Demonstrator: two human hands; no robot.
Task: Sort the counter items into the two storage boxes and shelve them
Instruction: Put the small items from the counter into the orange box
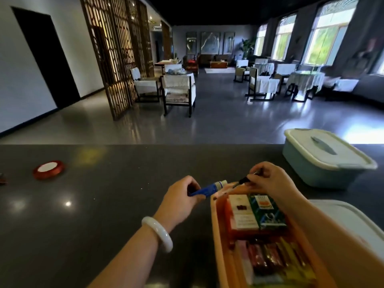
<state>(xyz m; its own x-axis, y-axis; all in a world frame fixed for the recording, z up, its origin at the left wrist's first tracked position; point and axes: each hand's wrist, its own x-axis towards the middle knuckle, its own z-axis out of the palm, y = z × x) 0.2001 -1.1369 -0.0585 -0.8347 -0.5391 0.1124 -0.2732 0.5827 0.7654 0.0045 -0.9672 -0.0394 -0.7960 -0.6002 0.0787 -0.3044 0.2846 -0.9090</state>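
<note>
Orange box (216, 235), packed with cartons, fills the lower right of the frame on the dark bench (104, 204). Left hand (180, 199) grips a blue tube (207, 189) at the box's far corner; right hand (270, 180) pinches a thin dark pen (242, 181) over it. A lidded pale box (324, 161) sits right; red tape roll (48, 169) lies left. Both items hang at the rim, so either could drop outside onto the bench.
</note>
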